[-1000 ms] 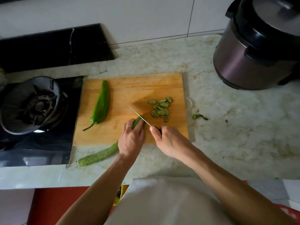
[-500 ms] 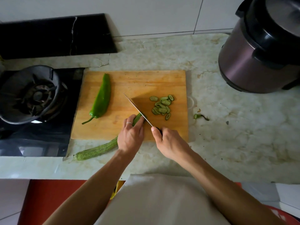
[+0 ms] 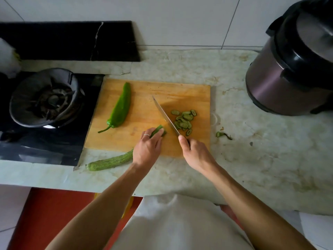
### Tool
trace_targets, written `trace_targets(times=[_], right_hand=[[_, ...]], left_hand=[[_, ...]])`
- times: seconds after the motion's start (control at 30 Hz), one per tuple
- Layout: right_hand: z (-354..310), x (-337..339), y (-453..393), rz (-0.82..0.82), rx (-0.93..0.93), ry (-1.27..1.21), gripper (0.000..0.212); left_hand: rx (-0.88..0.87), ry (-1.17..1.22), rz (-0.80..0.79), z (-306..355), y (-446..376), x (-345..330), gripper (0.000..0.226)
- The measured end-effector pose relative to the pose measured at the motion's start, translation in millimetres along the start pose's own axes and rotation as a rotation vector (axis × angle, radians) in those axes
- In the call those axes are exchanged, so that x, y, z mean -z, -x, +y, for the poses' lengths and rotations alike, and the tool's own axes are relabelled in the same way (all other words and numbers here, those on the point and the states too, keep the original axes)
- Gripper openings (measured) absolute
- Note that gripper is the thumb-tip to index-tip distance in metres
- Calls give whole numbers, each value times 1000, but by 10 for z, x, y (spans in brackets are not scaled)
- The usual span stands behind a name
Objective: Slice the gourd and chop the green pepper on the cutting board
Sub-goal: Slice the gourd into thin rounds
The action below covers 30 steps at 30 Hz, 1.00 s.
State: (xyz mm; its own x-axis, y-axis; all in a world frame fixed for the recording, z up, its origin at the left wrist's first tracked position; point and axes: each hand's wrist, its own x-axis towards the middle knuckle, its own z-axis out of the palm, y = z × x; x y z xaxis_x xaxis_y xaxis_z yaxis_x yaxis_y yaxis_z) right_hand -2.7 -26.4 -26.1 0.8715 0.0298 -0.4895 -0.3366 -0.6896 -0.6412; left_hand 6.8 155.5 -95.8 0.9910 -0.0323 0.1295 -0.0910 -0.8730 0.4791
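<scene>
The cutting board lies flat on the pale counter, and everything here is told from that board. The gourd is long and thin. Its cut end sits on the board near the front edge, and its other end hangs off the board's front-left corner onto the counter. The left hand holds the gourd down close to the cut end, with its fingers curled over the top of it. The right hand is at the board's front edge, and its fingers wrap tight around the handle of the knife. The blade points toward the back of the board and sits between the cut end and the pile of gourd slices on the board's right half. It looks a little apart from the gourd. The green pepper lies whole on the board's left half, so it seems that job has not begun, and most of the gourd is left to slice too. What could go wrong? The left fingertips are very near where the blade would come down, so a cut that lands too close could nick them. The gourd is round and half off the board, so it could roll or slide if the hold gets loose. Slices could get pushed off the board's right edge, where 1 small green scrap already lies on the counter.
</scene>
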Motion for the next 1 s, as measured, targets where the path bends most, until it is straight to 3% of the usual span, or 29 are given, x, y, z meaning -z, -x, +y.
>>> trace_targets(times=[0.17,0.5,1.0], right_hand=[[-40,117,112,0,45,12,50],[-200,89,288,43,6,15,52],[-202,192,177,-104,43,80,50]], left_hand=[[-25,-48,-111,-26,-15,111,41],[-107,-36,-60,-85,-86,80,42],[-94,-112,73,-33,-66,-27,36]])
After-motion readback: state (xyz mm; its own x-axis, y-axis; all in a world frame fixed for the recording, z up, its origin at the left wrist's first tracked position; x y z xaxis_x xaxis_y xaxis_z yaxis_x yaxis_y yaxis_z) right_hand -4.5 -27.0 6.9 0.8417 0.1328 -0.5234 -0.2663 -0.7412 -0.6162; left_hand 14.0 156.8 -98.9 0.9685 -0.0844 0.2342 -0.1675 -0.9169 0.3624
